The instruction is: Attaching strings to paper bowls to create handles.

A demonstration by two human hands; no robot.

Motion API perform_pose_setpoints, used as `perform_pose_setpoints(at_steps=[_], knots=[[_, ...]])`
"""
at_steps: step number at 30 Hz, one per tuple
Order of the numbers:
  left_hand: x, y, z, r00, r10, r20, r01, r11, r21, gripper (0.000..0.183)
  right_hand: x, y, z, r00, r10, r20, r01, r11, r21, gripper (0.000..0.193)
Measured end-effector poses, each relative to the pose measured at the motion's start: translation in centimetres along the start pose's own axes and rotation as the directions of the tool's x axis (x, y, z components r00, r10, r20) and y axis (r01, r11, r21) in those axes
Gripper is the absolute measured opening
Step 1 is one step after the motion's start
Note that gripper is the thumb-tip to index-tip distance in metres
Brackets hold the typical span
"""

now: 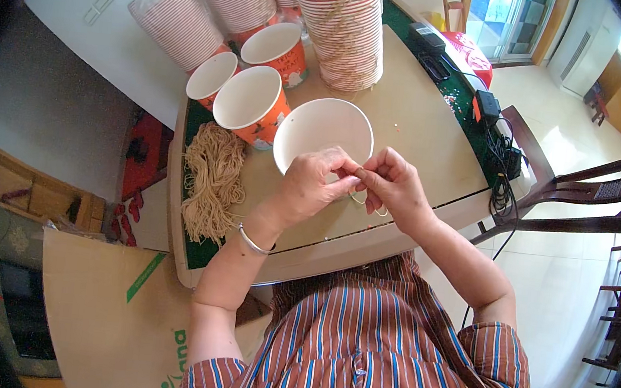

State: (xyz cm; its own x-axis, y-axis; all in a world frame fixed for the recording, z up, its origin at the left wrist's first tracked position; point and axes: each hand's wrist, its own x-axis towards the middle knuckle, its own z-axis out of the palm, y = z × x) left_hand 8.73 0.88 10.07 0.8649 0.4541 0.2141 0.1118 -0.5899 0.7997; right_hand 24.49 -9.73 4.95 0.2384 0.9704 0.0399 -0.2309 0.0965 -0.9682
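Observation:
Both my hands meet over the near side of the table, fingertips pinched together. Between the fingers of my left hand (307,183) and my right hand (400,194) is a thin pale cord (381,213), a short loop of it hanging below the right fingers. The fingers hide the exact spot where it is gripped. Just beyond them stands a paper bucket (325,124) with a white inside, its near rim partly behind my left hand. A loose bundle of beige cord (211,173) lies to the left, near my left forearm.
Several orange-printed paper buckets (247,98) stand at the back left. A tall bucket stack (346,44) rises behind, with cord draped over it. Black adapters and cables (506,164) line the table's right edge, beside a wooden chair (595,193). A cardboard box (101,308) is at lower left.

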Motion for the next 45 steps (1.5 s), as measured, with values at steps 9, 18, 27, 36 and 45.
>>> perform_pose_setpoints(at_steps=[9,18,27,36,45], knots=[[-0.2,-0.8,0.2,0.994,0.069,-0.084,-0.065,0.997,0.051,0.011,0.2,0.1,-0.4,0.998,0.033,0.055,-0.042,0.986,0.161,0.012],[-0.1,-0.5,0.2,0.997,0.033,-0.075,-0.031,0.999,0.021,0.007,0.0,0.4,-0.7,0.997,0.01,0.071,-0.023,0.983,0.184,0.009],[-0.1,-0.3,0.6,0.992,0.021,-0.128,-0.01,0.996,0.083,0.006,-0.2,0.2,-0.3,0.999,0.016,0.045,-0.022,0.991,0.132,0.008],[-0.1,-0.5,0.6,0.989,0.013,-0.149,-0.004,0.998,0.062,0.004,-0.1,0.8,0.0,1.0,0.012,0.006,-0.013,0.982,0.188,0.006],[0.2,-0.6,0.0,0.998,0.002,-0.066,-0.002,1.0,0.004,0.004,-0.3,1.5,0.6,0.998,-0.044,-0.05,0.054,0.973,0.226,0.004]])
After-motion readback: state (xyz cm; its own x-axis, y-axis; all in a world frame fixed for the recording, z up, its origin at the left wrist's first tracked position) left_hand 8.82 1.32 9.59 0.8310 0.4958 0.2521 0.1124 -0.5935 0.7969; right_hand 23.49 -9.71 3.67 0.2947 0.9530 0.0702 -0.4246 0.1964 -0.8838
